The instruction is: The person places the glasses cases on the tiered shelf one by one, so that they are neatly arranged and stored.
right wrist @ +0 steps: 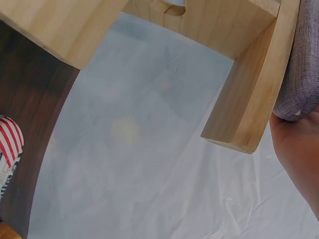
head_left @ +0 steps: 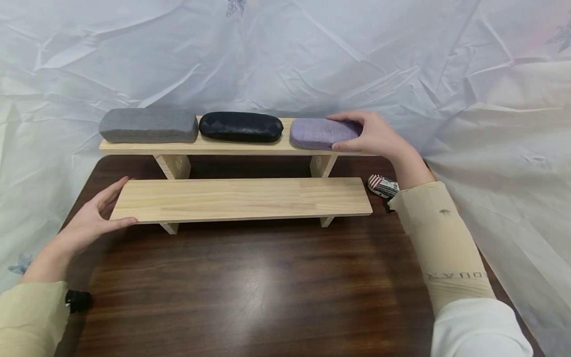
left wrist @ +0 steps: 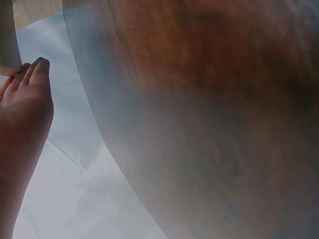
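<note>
On the upper board of a two-tier wooden shelf (head_left: 241, 200), a lavender fabric glasses case (head_left: 318, 132) lies at the right end. My right hand (head_left: 372, 133) grips its right end, thumb along the front and fingers behind. In the right wrist view, the case (right wrist: 301, 64) sits at the board's edge. My left hand (head_left: 95, 210) holds the left end of the lower board, thumb at the front corner and fingers at the back corner. Left of the lavender case lie a black glasses case (head_left: 241, 127) and, farther left, a long grey case (head_left: 148, 126).
A small case with red and white stripes and lettering (head_left: 382, 185) lies on the dark wooden table (head_left: 250, 287), right of the shelf, partly behind my right forearm. White sheeting (head_left: 285, 59) hangs behind and along both sides of the table.
</note>
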The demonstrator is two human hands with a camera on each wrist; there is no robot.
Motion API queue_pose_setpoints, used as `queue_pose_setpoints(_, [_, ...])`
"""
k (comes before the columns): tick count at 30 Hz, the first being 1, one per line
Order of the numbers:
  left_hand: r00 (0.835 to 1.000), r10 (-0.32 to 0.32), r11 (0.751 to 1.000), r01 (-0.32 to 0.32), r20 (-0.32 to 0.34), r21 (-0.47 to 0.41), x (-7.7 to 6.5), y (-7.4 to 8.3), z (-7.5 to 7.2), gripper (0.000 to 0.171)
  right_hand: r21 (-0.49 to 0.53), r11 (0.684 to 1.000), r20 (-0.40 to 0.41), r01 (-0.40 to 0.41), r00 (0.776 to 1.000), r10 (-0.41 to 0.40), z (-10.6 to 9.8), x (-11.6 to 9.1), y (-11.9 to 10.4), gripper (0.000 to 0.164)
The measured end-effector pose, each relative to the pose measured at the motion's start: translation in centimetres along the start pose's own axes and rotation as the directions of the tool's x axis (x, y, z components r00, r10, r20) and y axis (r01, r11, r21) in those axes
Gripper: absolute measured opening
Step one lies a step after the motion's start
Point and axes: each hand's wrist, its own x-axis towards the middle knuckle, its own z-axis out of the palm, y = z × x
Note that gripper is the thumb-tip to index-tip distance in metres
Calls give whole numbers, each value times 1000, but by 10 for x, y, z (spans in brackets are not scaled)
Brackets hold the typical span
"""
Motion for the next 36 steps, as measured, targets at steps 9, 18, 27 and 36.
queue_pose_setpoints(9, [1000, -2, 1000, 2, 1, -2, 0, 0, 0, 107, -60, 997, 82, -40, 996, 44, -7, 16, -7, 66])
queue_pose_setpoints(18, [1000, 1, 1000, -1, 1, -11, 0, 2, 1, 107, -48, 998, 132, -48, 990, 54, -11, 26, -3, 66])
queue_pose_setpoints(27, [1000, -11, 1000, 11, 6, -6, 1, 3, 1, 106, -29, 999, 147, -40, 988, 44, -14, 29, 0, 64])
queue_pose_setpoints(36, [1000, 3, 1000, -2, 10, -16, 1, 3, 1, 105, -29, 998, 160, -50, 986, 54, -18, 28, -2, 66])
